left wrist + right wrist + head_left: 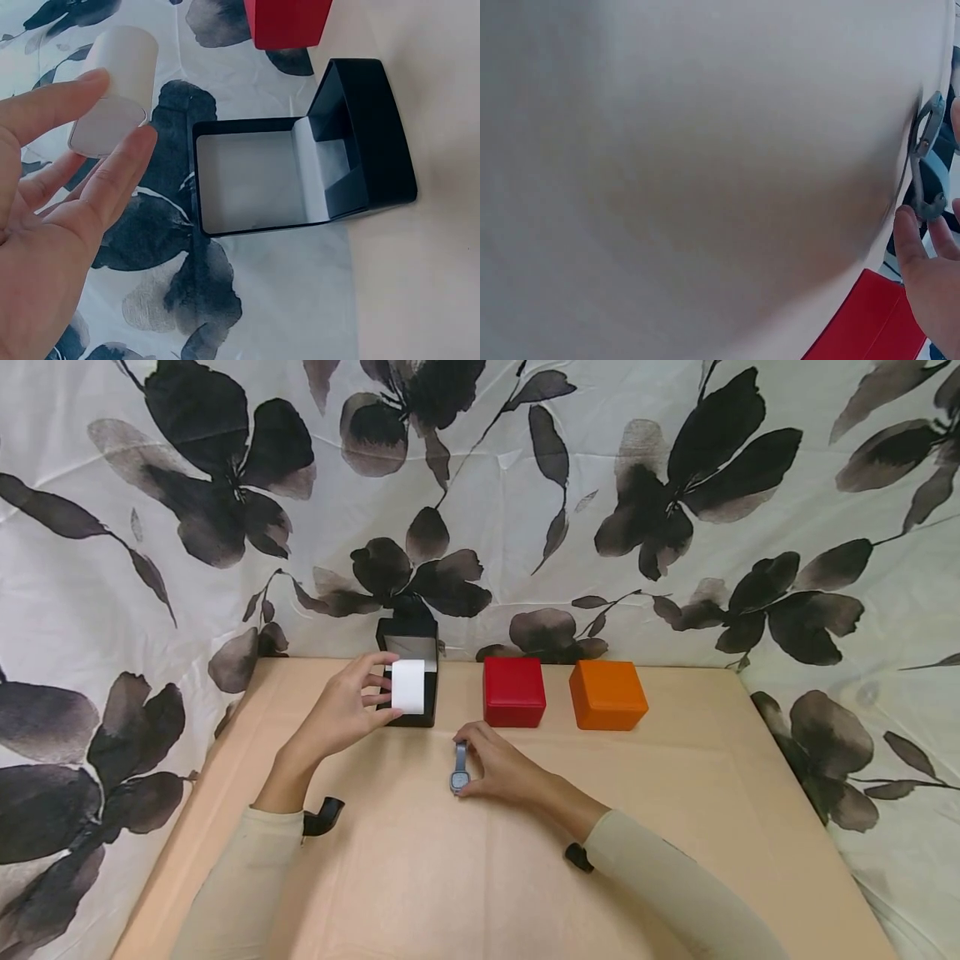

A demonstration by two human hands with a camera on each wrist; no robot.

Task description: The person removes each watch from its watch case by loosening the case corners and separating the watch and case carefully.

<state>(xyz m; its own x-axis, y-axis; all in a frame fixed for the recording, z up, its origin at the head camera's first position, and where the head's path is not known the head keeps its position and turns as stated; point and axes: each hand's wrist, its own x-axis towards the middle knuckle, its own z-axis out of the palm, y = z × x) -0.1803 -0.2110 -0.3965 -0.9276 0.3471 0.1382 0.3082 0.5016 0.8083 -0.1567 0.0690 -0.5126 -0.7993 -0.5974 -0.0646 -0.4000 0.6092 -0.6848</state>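
My left hand (347,702) pinches a white watch cushion (408,687) between thumb and fingers, over the front of the open black box (420,718). In the left wrist view the cushion (124,82) shows as a rounded roll with a flat end, and the box (251,180) has a pale inside and its lid raised. My right hand (506,766) holds a small blue-grey wristwatch (460,770) by its ends, thumb at one side and fingers at the other. In the right wrist view the watch (925,161) appears edge-on, low over the table.
A red box (514,692) and an orange box (609,695), both closed, stand to the right of the black one along the table's back edge. Floral cloth (525,510) hangs behind the light wooden-toned table (675,793). Black straps sit at both wrists.
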